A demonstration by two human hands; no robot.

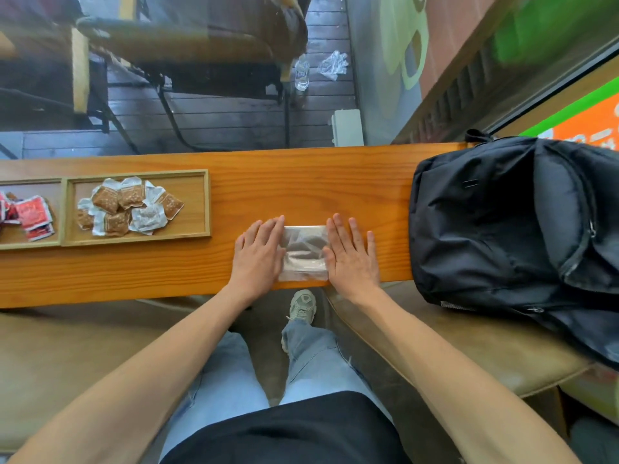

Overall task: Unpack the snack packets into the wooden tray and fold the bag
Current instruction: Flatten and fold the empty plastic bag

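A clear plastic bag (304, 252), folded into a small flat rectangle, lies on the orange wooden table (301, 182) near its front edge. My left hand (259, 254) rests flat on the bag's left edge with straight fingers. My right hand (351, 254) lies flat on its right edge the same way. To the left, a wooden tray (204, 209) holds several brown and white snack packets (127, 205). A second tray (57, 242) at the far left holds red packets (31, 216).
A large black backpack (516, 229) fills the table's right end and hangs over the bench. My legs and a shoe (303, 304) show below the table's front edge. A chair, a water bottle (301, 73) and crumpled plastic lie on the floor beyond.
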